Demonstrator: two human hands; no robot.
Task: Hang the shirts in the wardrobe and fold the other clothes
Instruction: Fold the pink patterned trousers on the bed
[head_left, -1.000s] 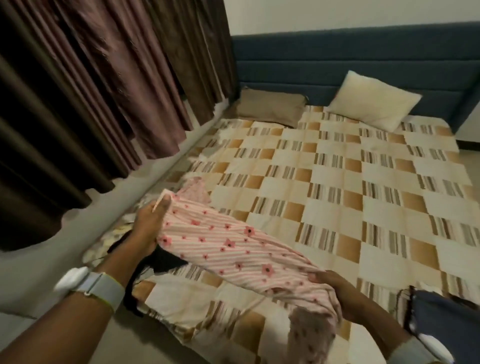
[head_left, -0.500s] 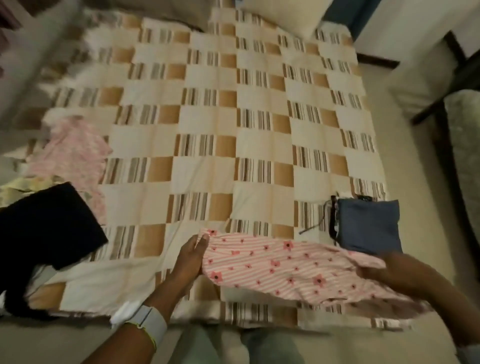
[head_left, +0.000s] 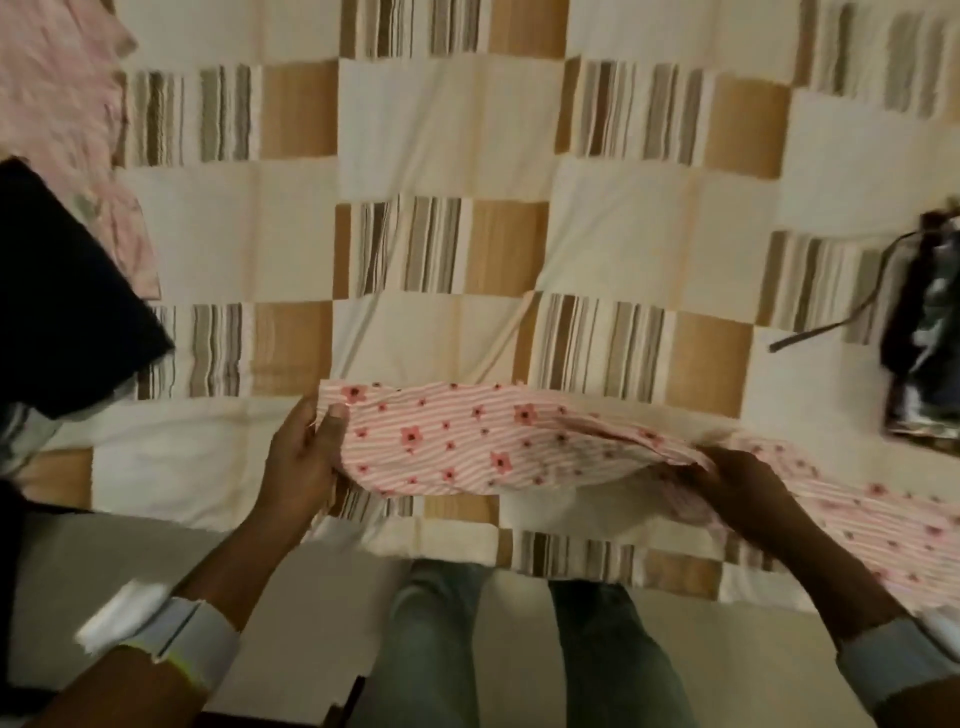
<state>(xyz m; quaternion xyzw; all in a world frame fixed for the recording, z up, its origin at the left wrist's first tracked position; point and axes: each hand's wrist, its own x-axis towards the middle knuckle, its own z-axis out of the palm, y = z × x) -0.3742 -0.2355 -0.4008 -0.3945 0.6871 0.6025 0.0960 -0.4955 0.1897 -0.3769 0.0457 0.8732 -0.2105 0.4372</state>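
Over the cream-and-tan checked patchwork bedspread (head_left: 447, 119), the left hand (head_left: 301, 457) and right hand (head_left: 737, 488) each pinch the pink-striped, flower-printed cotton garment (head_left: 488, 441), apparently spreading it for folding; laying it flat seems next.

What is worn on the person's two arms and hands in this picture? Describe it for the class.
The hands are bare: left hand, right hand. Each wrist carries a wide pale grey band; the left one has a white tab and a thin yellow-green edge. No sleeves show.
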